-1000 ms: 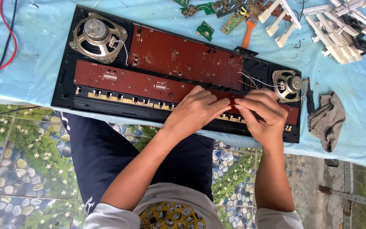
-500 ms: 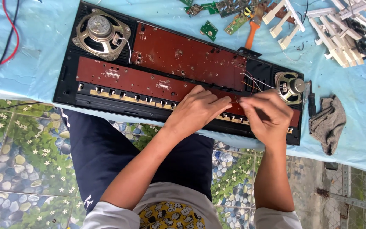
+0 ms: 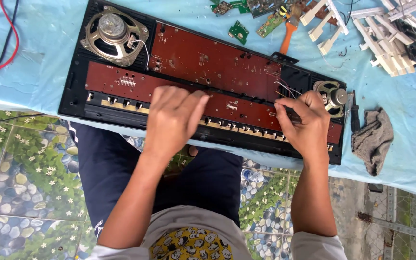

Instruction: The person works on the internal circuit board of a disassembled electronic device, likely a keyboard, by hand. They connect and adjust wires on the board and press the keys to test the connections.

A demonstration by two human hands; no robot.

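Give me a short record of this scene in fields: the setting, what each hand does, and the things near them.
Setting: opened keyboard case on a table with blue cover
Left hand: lies flat, fingers spread, on the lower red circuit board
Right hand: closed near the thin wires; what it grips is hidden
Speakers: large speaker at one end, small speaker by the right hand
Nearby: grey rag, white key pieces, green boards

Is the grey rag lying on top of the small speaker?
No, the grey rag lies on the blue cloth, apart from the small speaker.
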